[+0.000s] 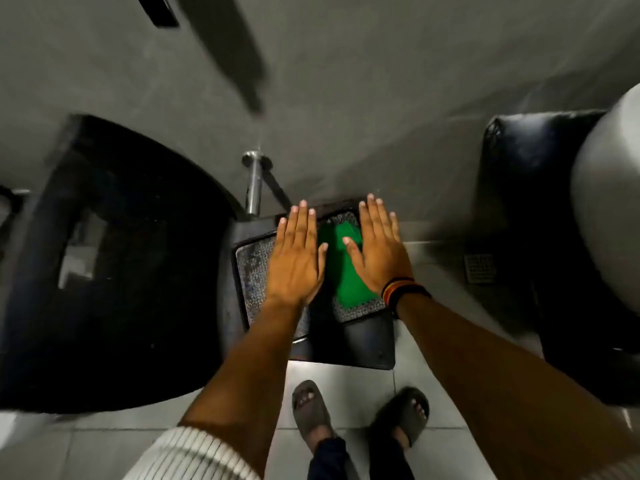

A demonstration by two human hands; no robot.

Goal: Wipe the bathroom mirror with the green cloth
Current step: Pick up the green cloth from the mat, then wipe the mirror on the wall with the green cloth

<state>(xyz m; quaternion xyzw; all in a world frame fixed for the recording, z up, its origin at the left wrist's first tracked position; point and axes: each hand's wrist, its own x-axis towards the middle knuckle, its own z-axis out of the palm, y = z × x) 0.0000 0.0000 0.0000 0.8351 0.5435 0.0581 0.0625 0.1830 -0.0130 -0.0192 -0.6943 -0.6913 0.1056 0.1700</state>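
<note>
A green cloth [343, 268] lies on the speckled top of a small dark stool [360, 344] in front of me. My left hand [296, 258] is spread flat, palm down, over the stool's left half, just left of the cloth. My right hand [379, 251] is also flat with fingers apart, over the cloth's right edge; whether it touches the cloth I cannot tell. A striped band sits on the right wrist. Neither hand grips anything. No mirror shows in this view.
A black basin counter [114, 265] fills the left side. A chrome pipe [254, 181] runs down the grey wall behind the stool. A black and grey fixture [554, 237] stands at the right, with a floor drain [479, 268] beside it. My sandalled feet [356, 410] stand on pale tiles.
</note>
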